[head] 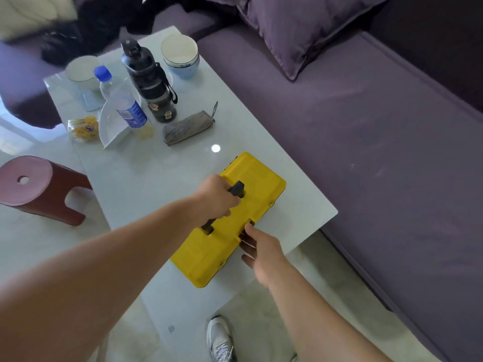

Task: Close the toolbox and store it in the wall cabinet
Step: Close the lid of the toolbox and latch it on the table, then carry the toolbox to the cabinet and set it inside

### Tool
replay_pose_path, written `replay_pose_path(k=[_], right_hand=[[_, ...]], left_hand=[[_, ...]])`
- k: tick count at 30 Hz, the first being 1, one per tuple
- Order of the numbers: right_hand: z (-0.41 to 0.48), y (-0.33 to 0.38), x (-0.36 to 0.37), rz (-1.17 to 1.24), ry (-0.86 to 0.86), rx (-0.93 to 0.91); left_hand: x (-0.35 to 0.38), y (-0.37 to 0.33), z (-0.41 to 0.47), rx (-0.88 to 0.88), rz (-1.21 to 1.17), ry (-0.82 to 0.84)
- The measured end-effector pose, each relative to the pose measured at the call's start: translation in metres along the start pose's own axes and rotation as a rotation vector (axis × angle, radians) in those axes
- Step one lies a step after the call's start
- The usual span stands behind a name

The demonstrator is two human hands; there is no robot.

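A yellow toolbox (257, 184) lies flat with its lid down on the near right part of the white glass table (146, 178). My left hand (215, 198) is wrapped around its black carry handle on top. My right hand (261, 248) rests against the box's front side, fingers on a black latch near the middle. No wall cabinet is in view.
Farther back on the table stand two bowls (180, 57), a black flask (150, 82), a water bottle (121, 100), a white dish (112, 129), a snack bag (83, 129) and a grey pouch (187, 128). A purple sofa (366, 152) runs along the right. A red stool (34, 186) stands left.
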State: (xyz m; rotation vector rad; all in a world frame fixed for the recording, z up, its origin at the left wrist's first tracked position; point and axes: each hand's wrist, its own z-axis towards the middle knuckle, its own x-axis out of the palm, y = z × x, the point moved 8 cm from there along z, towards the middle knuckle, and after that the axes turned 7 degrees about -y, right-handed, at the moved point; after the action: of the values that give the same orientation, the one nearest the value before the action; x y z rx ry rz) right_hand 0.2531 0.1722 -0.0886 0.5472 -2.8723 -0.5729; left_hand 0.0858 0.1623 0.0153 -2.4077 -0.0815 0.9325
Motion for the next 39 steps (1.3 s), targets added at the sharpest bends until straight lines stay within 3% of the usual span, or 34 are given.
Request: replay_pose_path(k=[7, 12, 17, 20, 26, 39], right_hand=[[-0.044, 0.018, -0.02, 0.062, 0.096, -0.008], [-0.144, 0.086, -0.061, 0.223, 0.172, -0.122], [-0.27, 0.169, -0.134, 0.396, 0.323, -0.391], [-0.355, 0.211, -0.196, 0.454, 0.327, -0.504], [-0.48, 0.253, -0.349, 0.533, 0.193, -0.575], [-0.646, 0.306, -0.727, 0.883, -0.277, -0.694]], left_hand=[[-0.027, -0.072, -0.051, 0.079, 0.061, 0.09], [-0.059, -0.202, -0.151, 0.272, 0.104, 0.152], [-0.067, -0.35, -0.28, 0.469, 0.132, 0.181], [-0.053, -0.432, -0.359, 0.55, 0.131, 0.194], [0.016, -0.569, -0.498, 0.702, 0.219, 0.189], [0.271, -0.842, -0.756, 1.219, 0.344, 0.352]])
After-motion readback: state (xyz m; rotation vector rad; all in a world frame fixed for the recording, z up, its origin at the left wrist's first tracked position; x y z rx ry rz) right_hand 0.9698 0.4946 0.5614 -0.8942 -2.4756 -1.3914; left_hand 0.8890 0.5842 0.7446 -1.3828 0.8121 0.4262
